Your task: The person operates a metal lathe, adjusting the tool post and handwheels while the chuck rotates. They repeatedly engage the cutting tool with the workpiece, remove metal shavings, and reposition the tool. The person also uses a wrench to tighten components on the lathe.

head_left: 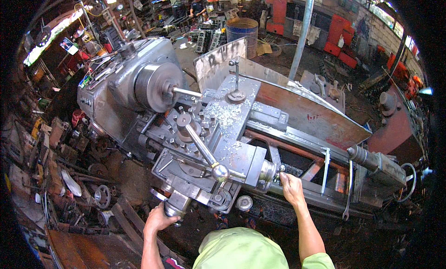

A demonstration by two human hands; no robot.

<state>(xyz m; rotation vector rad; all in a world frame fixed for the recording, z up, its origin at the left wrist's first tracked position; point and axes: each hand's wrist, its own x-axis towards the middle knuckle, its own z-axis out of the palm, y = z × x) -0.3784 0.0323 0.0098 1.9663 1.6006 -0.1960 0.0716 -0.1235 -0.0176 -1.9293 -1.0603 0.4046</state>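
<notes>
I've got my left hand (159, 219) wrapped around the near-left crank handle (175, 205) and my right hand (291, 187) closed on the compound handle (279, 168). Metal chips (226, 114) litter the lathe carriage (232, 152); scrap crowds the dirty workshop floor (121, 176) on the left.

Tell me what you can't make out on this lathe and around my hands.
- Head view: the handle under the left hand, covered by the fingers.
- The handwheel knob at the right hand, hidden by the palm.
- The tip of the workpiece rod, behind the tool post.
- The two people far back, too small.
</notes>
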